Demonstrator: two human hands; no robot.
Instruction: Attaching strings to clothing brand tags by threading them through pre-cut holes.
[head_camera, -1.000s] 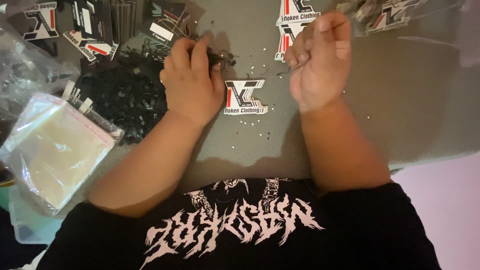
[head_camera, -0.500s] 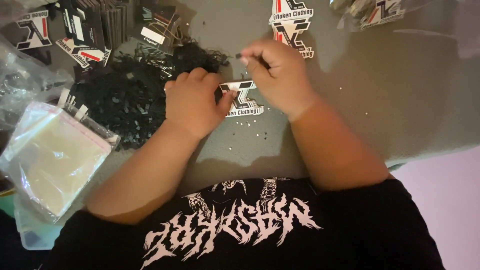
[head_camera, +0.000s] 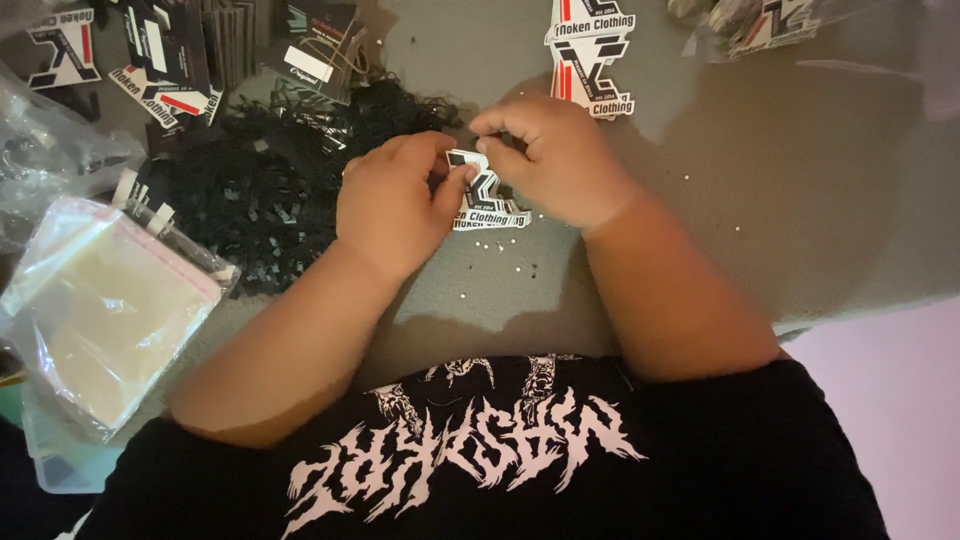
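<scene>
My left hand (head_camera: 392, 200) and my right hand (head_camera: 552, 160) meet over a die-cut card tag (head_camera: 487, 203), white with black and red shapes, lying on the grey table (head_camera: 760, 200). The left thumb and fingers pinch the tag's upper left corner. My right hand's fingertips close on the same top edge, pinching something too small to make out. Tiny pale beads or pins (head_camera: 497, 245) are scattered on the table just below the tag.
A heap of black cords or fasteners (head_camera: 250, 195) lies left of my hands. More printed tags (head_camera: 590, 50) lie at the far edge, others at the top left (head_camera: 150, 60). A stack of clear plastic bags (head_camera: 95, 310) sits at the left.
My right hand has come down from a raised position at the right to the tag. My left hand shifted from the black heap onto the tag's corner.
</scene>
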